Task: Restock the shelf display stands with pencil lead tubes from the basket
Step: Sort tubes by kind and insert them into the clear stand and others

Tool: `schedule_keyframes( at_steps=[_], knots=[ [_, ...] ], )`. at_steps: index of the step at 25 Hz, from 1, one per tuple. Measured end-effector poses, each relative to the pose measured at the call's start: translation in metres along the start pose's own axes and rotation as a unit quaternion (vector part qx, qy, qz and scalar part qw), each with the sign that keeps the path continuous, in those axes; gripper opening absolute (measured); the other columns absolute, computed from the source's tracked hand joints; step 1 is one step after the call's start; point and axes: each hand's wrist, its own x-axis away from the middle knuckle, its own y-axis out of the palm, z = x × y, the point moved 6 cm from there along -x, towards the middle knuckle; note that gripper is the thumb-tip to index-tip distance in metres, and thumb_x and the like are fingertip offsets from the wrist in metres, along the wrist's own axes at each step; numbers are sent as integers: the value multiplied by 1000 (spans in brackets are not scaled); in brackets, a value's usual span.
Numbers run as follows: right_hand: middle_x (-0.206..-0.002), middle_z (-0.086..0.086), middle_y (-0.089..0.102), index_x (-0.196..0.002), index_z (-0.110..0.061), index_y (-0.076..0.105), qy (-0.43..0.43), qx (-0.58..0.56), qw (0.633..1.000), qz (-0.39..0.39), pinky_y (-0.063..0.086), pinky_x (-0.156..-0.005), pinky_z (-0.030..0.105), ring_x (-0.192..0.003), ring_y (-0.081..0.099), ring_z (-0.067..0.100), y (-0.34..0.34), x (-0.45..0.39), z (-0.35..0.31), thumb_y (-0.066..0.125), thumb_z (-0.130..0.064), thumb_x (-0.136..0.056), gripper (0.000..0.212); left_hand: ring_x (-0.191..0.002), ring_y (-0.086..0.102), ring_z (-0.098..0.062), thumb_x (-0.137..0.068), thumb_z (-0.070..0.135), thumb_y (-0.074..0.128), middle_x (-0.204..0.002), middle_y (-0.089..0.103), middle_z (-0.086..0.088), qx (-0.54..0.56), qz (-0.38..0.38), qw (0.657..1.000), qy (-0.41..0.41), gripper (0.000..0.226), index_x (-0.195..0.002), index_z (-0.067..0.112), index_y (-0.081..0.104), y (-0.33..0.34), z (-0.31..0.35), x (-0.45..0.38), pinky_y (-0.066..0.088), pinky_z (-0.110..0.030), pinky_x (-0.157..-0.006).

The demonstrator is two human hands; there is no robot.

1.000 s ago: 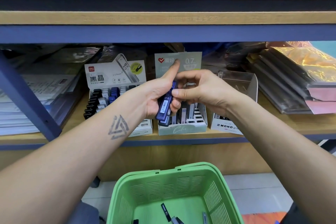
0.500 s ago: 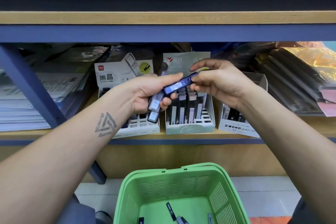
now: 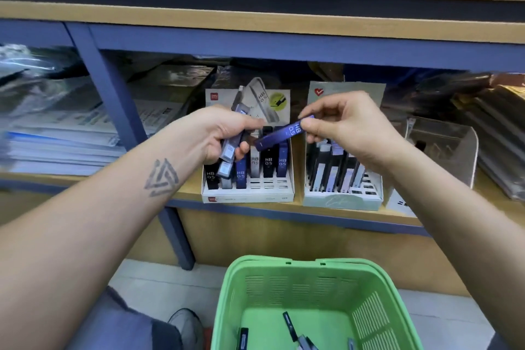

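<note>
The shelf (image 3: 255,209) carries two display stands side by side, with a clear plastic box (image 3: 443,150) just beside them at 3 o'clock. The green basket (image 3: 284,287) sits below at 6 o'clock.

The job looks partly done. The white stand (image 3: 247,193) at 9 o'clock of the pair holds about six upright tubes that can be counted, marked HB 0.5, but its front slots are bare. The pale green stand (image 3: 341,199) at 3 o'clock holds roughly seven or eight tubes, too crowded behind the hand to count exactly, and its front row also has gaps. The basket shows four tubes (image 3: 289,324) at its bottom edge; more may lie out of sight. So filling is left for both stands, and stock remains.

The left hand (image 3: 218,133) has its grip closed around a small bundle (image 3: 228,150) of tubes, about three, though the fingers hide part of it. The right hand (image 3: 349,125) pinches one dark blue tube (image 3: 281,133) by its end, held tilted in the air between the hands, above the white stand and touching neither stand. I judge this tube is meant for a white-stand slot, since its HB 0.5 marking matches.
</note>
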Motion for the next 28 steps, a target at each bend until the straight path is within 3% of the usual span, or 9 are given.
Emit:
schedule_keyframes(
  at_steps=[5, 10, 17, 19, 21, 23, 25, 27, 28],
  knots=[
    [-80, 3, 74, -97, -13, 71, 20, 244, 968, -49, 61, -66, 26, -64, 73, 12, 26, -16, 10, 76, -8, -88, 10, -30, 42, -7, -100, 20, 58, -70, 58, -8, 31, 26, 999, 6, 18, -86, 12, 51, -11, 1, -1, 33, -13, -32],
    [-93, 8, 68, -101, -13, 69, -34, 399, 915, -56, 58, -77, 41, -84, 67, 26, 52, -24, 20, 69, -4, -91, 14, -32, 41, -6, -100, 18, 57, -56, 54, -4, 79, -19, 997, 5, 23, -80, 11, 49, 4, 8, 6, 32, -13, -34],
    [-86, 8, 67, -93, -9, 67, -62, 405, 911, -51, 55, -70, 35, -69, 57, 9, 60, -12, 26, 58, 9, -87, 21, -38, 45, -9, -96, 3, 49, -57, 53, -6, 114, -32, 993, -9, 20, -76, 6, 50, 8, 9, 12, 35, -15, -37],
    [-93, 7, 69, -98, -10, 73, -82, 418, 904, -42, 55, -74, 37, -79, 64, 19, 61, -14, 26, 59, 6, -88, 23, -40, 46, -10, -93, 0, 47, -60, 53, -7, 128, -31, 991, -15, 19, -75, 5, 50, 7, 9, 14, 36, -15, -39],
    [-100, 5, 65, -102, -13, 75, -112, 486, 866, -43, 54, -70, 39, -90, 64, 32, 68, -12, 27, 62, 1, -87, 24, -42, 47, -11, -92, -1, 45, -61, 54, -8, 143, -35, 989, -20, 19, -75, 5, 50, 7, 8, 15, 38, -16, -41],
    [-101, 3, 60, -103, -15, 74, -123, 582, 801, -60, 48, -60, 36, -91, 63, 34, 79, -8, 30, 60, 1, -85, 28, -46, 50, -13, -93, -2, 44, -61, 56, -9, 154, -34, 987, -22, 19, -77, 6, 51, 6, 7, 15, 41, -17, -43],
    [-102, 3, 60, -105, -14, 71, -121, 624, 767, -86, 42, -57, 35, -92, 63, 34, 83, -5, 27, 57, 1, -84, 29, -50, 56, -15, -96, -2, 45, -62, 60, -10, 171, -36, 984, -22, 15, -84, 3, 53, 6, 6, 16, 46, -19, -45],
    [-99, 6, 64, -101, -13, 66, -98, 570, 812, -76, 45, -60, 35, -91, 64, 35, 78, -2, 16, 53, -1, -85, 24, -55, 64, -19, -99, -2, 46, -67, 65, -14, 189, -42, 981, -19, 12, -93, -3, 56, 7, 5, 17, 55, -24, -50],
    [-96, 8, 68, -101, -13, 63, -59, 472, 878, -49, 49, -62, 36, -88, 66, 35, 70, -2, 10, 51, -1, -88, 22, -57, 68, -21, -100, -2, 45, -70, 68, -16, 200, -45, 979, -18, 13, -96, -6, 57, 8, 6, 17, 59, -27, -55]
  ],
)
